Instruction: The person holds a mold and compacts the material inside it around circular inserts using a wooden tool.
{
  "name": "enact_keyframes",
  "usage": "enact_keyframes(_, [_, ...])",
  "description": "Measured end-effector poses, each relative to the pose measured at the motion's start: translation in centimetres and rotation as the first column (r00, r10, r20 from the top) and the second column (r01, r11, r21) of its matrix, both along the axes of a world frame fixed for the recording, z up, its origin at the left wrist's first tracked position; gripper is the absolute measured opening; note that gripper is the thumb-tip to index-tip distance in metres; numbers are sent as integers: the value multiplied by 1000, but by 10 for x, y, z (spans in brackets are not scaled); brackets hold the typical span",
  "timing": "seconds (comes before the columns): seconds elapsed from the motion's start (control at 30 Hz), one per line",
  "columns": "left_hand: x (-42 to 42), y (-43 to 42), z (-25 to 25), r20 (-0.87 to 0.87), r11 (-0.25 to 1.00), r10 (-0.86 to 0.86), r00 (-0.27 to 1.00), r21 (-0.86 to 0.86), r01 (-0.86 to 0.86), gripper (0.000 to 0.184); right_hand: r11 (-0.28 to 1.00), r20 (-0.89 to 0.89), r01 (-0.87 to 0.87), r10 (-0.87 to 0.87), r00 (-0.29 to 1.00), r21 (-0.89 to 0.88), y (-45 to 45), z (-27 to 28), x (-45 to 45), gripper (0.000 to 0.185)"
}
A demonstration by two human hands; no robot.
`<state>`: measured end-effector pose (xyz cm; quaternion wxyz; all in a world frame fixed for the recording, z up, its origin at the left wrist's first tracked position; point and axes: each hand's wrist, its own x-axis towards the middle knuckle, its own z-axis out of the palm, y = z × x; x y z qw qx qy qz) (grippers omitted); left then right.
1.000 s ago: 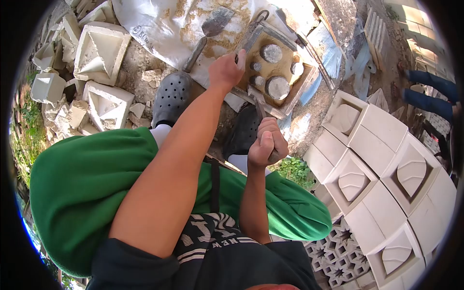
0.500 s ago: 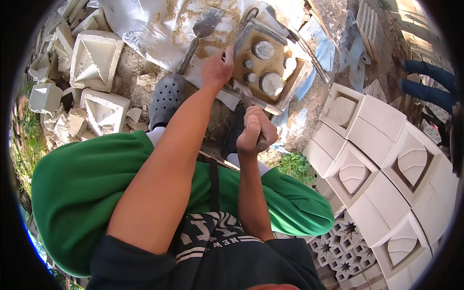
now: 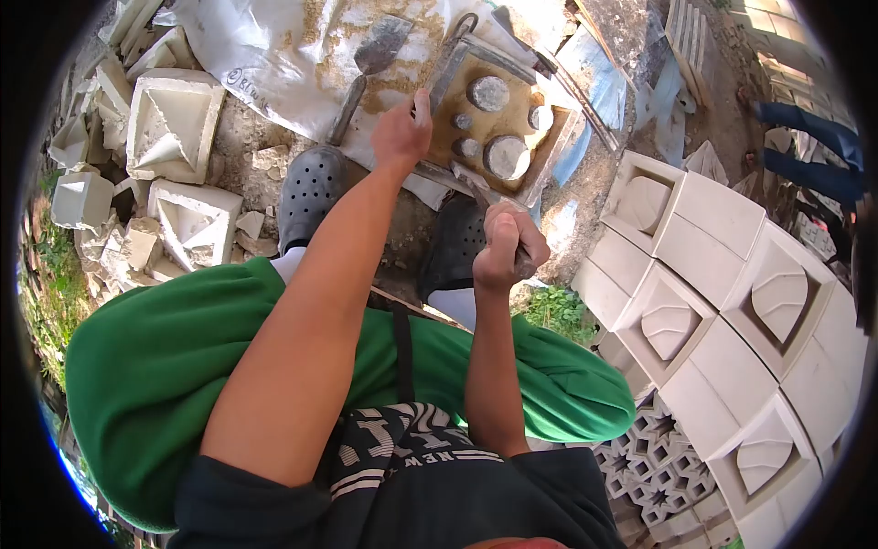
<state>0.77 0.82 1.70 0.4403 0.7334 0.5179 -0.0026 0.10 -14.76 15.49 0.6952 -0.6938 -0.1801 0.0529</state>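
Note:
A square mould [image 3: 552, 169] lies on the ground ahead of my feet, filled with wet tan material around several round grey discs, such as the large disc [image 3: 507, 157]. My left hand [image 3: 401, 130] is closed at the mould's left edge, its thumb over the rim and the other fingers partly hidden. Wrapped around a handle is my right hand [image 3: 508, 243]; it holds a small trowel [image 3: 472, 179] whose blade touches the near edge of the mould.
A larger trowel [image 3: 377, 53] rests on a stained white sheet [image 3: 283, 55] beyond my left hand. Broken pale block pieces [image 3: 174, 125] lie left. Stacked patterned blocks [image 3: 709, 233] stand right. Another person's legs [image 3: 809, 146] show at far right.
My right hand has moved right with the trowel, its blade sliding along the mould's near edge. My left hand stays at the left edge; the view has shifted slightly.

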Motion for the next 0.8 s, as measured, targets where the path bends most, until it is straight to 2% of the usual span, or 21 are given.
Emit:
enact_keyframes(0.03, [2,-1,1,6,1000,-4,1000,1,4,59,993,-39,-8,3,999,-117,-3,-5,4,22])
enact_keyframes(0.1, [0,-1,2,12,999,10,1000,49,-11,59,991,-68,54,-63,996,-120,-1,17,2,24])
enact_keyframes(0.17, [1,1,4,-18,999,11,1000,47,-10,59,995,15,27,-29,999,100,-4,22,-3,23])
enact_keyframes(0.23, [-1,-1,4,-51,999,-2,999,34,4,60,993,39,24,-29,999,117,-9,10,-1,25])
enact_keyframes(0.3, [1,-1,0,10,1000,5,1000,28,-5,60,981,-83,92,-107,991,-173,-6,10,10,28])
enact_keyframes(0.33, [2,-1,-3,11,1000,6,1000,30,-6,60,987,-129,100,-116,985,-122,-7,16,17,30])
enact_keyframes(0.43, [2,2,2,-11,999,5,1000,35,-5,60,993,-118,99,-90,989,68,-14,29,28,34])
enact_keyframes(0.53, [0,-2,2,-2,1000,-6,1000,18,6,59,987,-188,154,-144,971,38,-18,4,39,35])
enact_keyframes(0.7, [1,1,-2,-59,999,-26,998,40,28,59,983,-208,98,-64,976,156,-14,28,45,34])
enact_keyframes(0.77, [0,0,-5,-40,999,-15,999,36,17,58,990,-162,123,-110,981,72,-7,23,34,35])
enact_keyframes(0.8, [2,-1,-4,-12,1000,-8,1000,29,9,58,995,-152,93,-99,983,-43,-7,14,33,35])
